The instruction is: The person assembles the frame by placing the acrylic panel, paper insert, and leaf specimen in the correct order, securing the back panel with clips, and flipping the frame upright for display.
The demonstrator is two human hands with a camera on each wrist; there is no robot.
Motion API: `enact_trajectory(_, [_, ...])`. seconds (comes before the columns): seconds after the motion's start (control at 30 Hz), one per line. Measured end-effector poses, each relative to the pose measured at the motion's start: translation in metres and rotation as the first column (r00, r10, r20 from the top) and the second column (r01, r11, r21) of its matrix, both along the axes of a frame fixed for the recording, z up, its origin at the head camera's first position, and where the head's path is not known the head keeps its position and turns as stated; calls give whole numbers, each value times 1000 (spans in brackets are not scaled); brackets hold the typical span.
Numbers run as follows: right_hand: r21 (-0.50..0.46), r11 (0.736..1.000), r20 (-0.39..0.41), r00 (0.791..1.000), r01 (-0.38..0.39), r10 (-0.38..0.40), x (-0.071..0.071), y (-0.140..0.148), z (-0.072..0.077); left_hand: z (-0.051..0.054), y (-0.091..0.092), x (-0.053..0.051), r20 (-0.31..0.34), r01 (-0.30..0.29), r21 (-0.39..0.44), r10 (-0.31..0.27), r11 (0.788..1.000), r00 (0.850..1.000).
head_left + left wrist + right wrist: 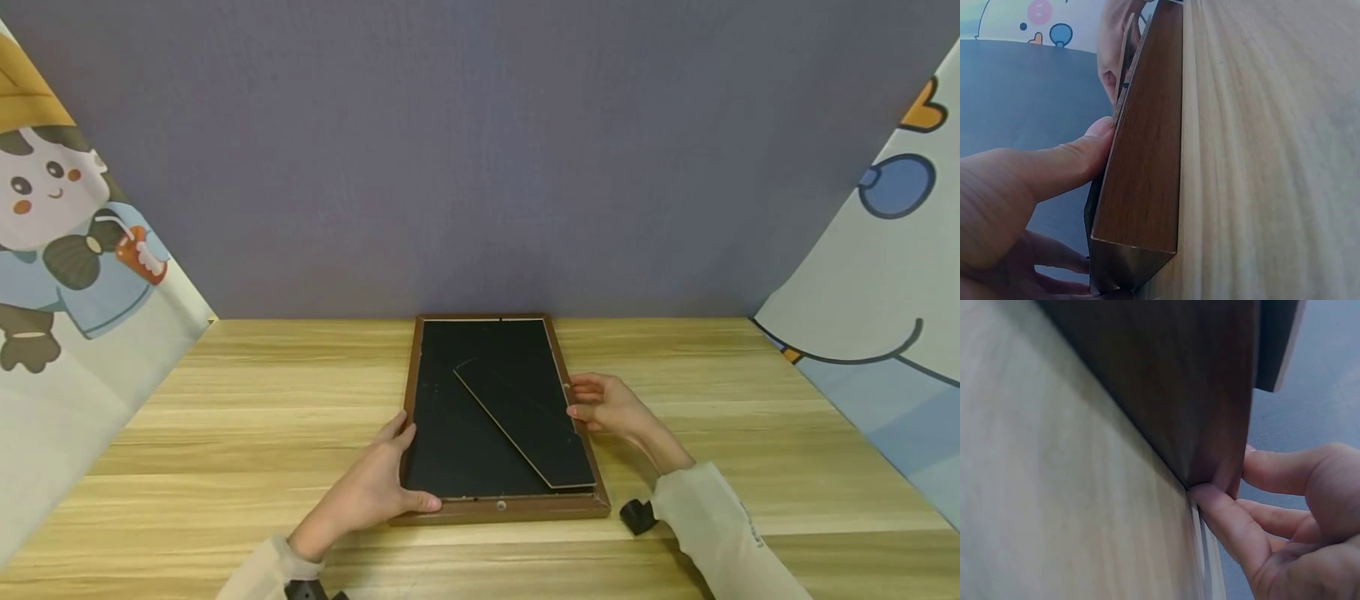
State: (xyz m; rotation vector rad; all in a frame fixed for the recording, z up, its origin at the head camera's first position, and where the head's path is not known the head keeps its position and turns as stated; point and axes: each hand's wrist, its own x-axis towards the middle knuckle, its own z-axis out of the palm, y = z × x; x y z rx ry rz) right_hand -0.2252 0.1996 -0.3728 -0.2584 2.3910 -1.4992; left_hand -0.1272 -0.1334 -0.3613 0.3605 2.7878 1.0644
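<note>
A brown picture frame (540, 507) lies back up on the wooden table, its black backing board (450, 417) showing. A black flap like an easel stand (525, 408) lies slantwise over the board, its near end slightly raised. At the near left corner my left hand (375, 483) grips the frame, thumb on the near side and fingers along the left side. My right hand (615, 408) pinches the right side. In the right wrist view its thumb (1285, 470) is on the upper edge and a fingertip is low by the tabletop.
Around the frame spreads the light wooden tabletop (262, 433). A grey-purple panel (480, 167) rises right behind the frame's far end. Cartoon-printed walls stand at the left (150, 333) and right (840, 283). A black wrist-worn piece (638, 517) sits beside the right sleeve.
</note>
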Motion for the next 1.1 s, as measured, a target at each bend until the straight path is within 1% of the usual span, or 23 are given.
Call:
enact_trajectory(0.13, [5, 1000, 7, 1000, 3, -3, 0, 0, 0, -1, -1, 0, 12, 3, -5, -3, 1000, 1000])
enact_trajectory(0.27, [7, 1000, 10, 1000, 5, -5, -1, 1, 0, -2, 0, -2, 8, -11, -16, 11, 1000, 1000])
enact_trajectory(0.43, [8, 1000, 12, 1000, 6, -6, -1, 1, -1, -4, 0, -5, 4, -19, 4, 19, 1000, 1000])
enact_trajectory(0.57, [8, 1000, 17, 1000, 16, -16, 1, 1, -1, -8, -1, -11, 10, -17, 41, 17, 999, 1000])
enact_trajectory(0.63, [16, 1000, 16, 1000, 15, -16, 2, 0, -1, -10, -2, -15, -2, -17, 55, 17, 998, 1000])
enact_trajectory(0.8, [43, 999, 12, 1000, 11, -11, 4, 0, -1, -13, -5, -26, -52, -9, 36, 11, 999, 999])
enact_trajectory(0.87, [50, 999, 11, 1000, 14, -15, 4, 0, 0, -13, -6, -30, -57, -4, 20, 5, 1000, 998])
enact_trajectory(0.9, [57, 998, 7, 1000, 19, -19, 4, -1, 1, -13, -7, -31, -56, 0, 13, 1, 1000, 998])
enact_trajectory(0.97, [102, 995, -33, 999, 25, -22, 3, -4, 2, -12, -7, -34, -50, 9, -2, -9, 1000, 999])
enact_trajectory(1.1, [227, 973, -132, 991, 54, -24, 3, -10, 5, -11, -8, -38, -40, 22, -32, -24, 999, 999])
